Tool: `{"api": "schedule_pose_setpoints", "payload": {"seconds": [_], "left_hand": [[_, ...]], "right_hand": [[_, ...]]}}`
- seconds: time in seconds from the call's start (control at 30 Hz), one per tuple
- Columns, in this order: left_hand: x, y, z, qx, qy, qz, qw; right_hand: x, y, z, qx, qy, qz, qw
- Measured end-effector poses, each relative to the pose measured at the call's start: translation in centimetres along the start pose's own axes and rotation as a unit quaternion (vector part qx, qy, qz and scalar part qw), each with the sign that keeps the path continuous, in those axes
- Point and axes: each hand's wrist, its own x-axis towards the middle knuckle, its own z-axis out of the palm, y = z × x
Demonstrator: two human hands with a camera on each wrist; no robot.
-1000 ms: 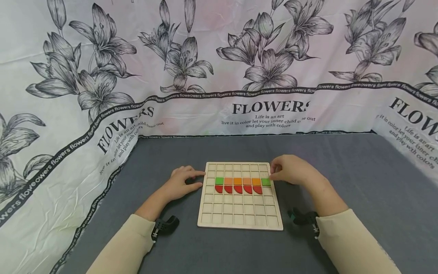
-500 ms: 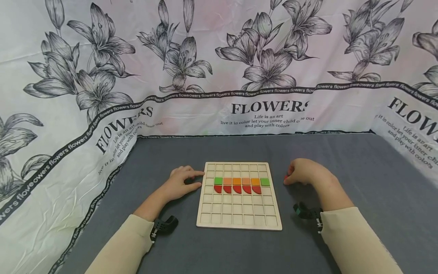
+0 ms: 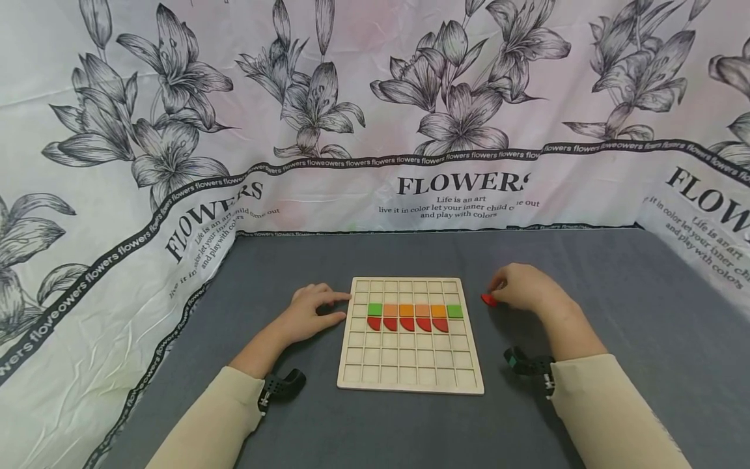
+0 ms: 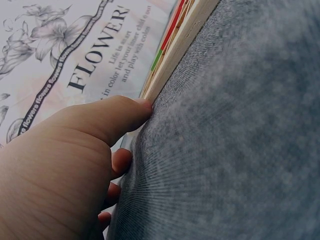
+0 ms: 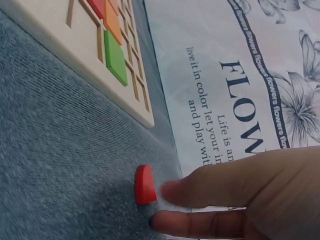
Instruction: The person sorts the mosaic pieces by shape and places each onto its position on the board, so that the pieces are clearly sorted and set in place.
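Note:
A square wooden grid board [image 3: 410,371] lies flat on the grey cloth. One row holds a green tile [image 3: 375,310] at each end, with orange and peach tiles between; below sit several red quarter-round tiles [image 3: 407,324]. My left hand [image 3: 305,316] rests at the board's left edge, index finger and thumb stretched out; its thumb touches the edge in the left wrist view. Right of the board, a loose red piece [image 5: 145,185] with a curved edge is on the cloth. Beside it is my right hand [image 3: 521,286], thumb and finger apart, with no visible grip on it.
Grey cloth [image 3: 422,430] covers the table around the board. Behind and at the sides hangs a white flower-print sheet [image 3: 328,195]. Each wrist wears a black camera mount [image 3: 284,384].
My right hand has moved right, away from the board's right green tile. A red piece came into view at its fingertips and now shows more fully. My left hand stays put.

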Motion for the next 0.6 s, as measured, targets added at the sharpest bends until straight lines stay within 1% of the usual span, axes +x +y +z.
{"api": "schedule_pose_setpoints", "payload": {"seconds": [0.17,0.33,0.5,0.6], "left_hand": [[0.0,-0.1,0.0,0.0,0.002,0.001,1.0],[0.0,-0.1,0.0,-0.003,0.003,0.002,1.0],[0.0,0.0,0.0,-0.001,0.002,0.001,1.0],[0.0,0.0,0.0,0.001,0.0,-0.001,1.0]], "right_hand": [[0.2,0.5,0.0,0.004,-0.012,0.0,0.9999],[0.4,0.4,0.3,-0.011,-0.013,-0.001,0.9999],[0.2,0.0,0.0,-0.028,-0.004,-0.011,0.9995],[0.0,-0.6,-0.3,-0.025,0.005,-0.022,0.9995]]}}
